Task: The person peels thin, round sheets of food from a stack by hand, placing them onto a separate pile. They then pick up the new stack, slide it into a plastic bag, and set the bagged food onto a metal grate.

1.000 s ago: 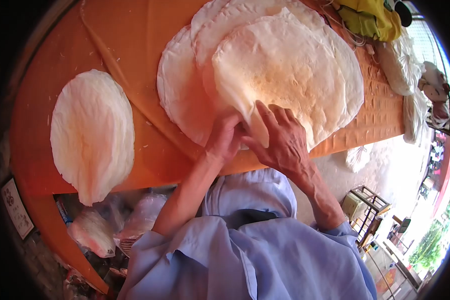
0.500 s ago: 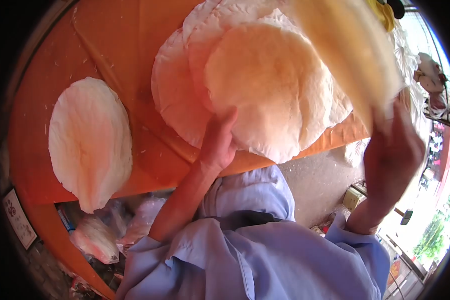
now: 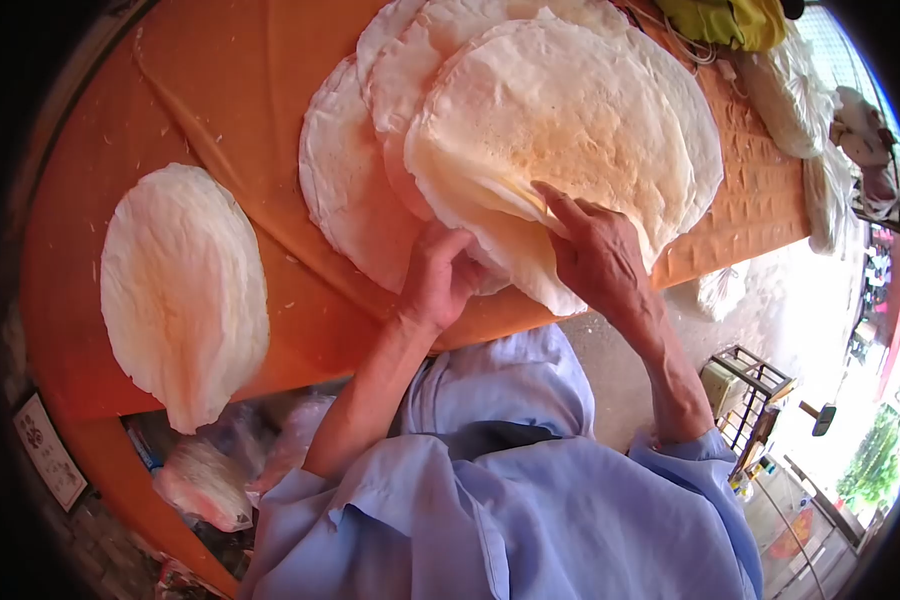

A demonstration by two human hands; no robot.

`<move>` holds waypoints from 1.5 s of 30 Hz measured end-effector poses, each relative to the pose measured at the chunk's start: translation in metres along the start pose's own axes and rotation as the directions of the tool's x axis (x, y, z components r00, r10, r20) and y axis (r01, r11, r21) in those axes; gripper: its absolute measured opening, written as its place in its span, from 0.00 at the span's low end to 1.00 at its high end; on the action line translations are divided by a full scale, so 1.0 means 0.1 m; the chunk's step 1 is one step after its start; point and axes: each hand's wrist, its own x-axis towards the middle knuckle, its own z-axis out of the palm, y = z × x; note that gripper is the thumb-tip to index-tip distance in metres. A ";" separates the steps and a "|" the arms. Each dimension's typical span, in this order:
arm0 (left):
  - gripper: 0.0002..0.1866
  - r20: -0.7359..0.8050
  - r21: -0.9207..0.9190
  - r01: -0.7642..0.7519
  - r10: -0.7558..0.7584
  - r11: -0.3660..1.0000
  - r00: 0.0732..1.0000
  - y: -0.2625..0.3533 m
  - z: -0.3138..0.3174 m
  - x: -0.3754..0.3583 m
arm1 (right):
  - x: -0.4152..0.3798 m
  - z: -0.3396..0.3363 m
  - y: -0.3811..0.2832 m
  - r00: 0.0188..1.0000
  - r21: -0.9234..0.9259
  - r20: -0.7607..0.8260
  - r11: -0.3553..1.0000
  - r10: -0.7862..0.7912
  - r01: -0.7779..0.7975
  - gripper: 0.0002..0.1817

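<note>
Large, thin round flatbreads [image 3: 560, 110] lie overlapped in a loose pile at the table's near edge. The top one is pale with tan patches, and its near side is creased into a fold. My right hand [image 3: 602, 250] is closed on that fold, with thumb and fingers pinching it. At the pile's near left edge, my left hand [image 3: 440, 275] is closed with its thumb up against the flatbreads' rim; its other fingertips are partly hidden. Farther left, apart from both hands, rests a folded stack of flatbreads [image 3: 185, 290], oval with a pointed near end.
An orange cloth [image 3: 280, 330] with wrinkles and crumbs covers the table. White plastic bags [image 3: 790, 90] and a yellow-green cloth [image 3: 725, 20] are at the far right. Below the table's left part are clear bags [image 3: 205, 485]. A metal rack [image 3: 755, 385] stands on the floor to the right.
My right hand has moved left and inward from the right side. The flatbread it held raised and blurred is now down on the pile. My left hand has stayed nearly in place.
</note>
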 end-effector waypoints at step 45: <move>0.23 0.087 -0.025 0.080 -0.077 0.997 0.993 0.02 0.00 0.00 | 0.02 -0.03 -0.12 0.999 -0.008 0.032 0.999 0.032 -0.032 0.04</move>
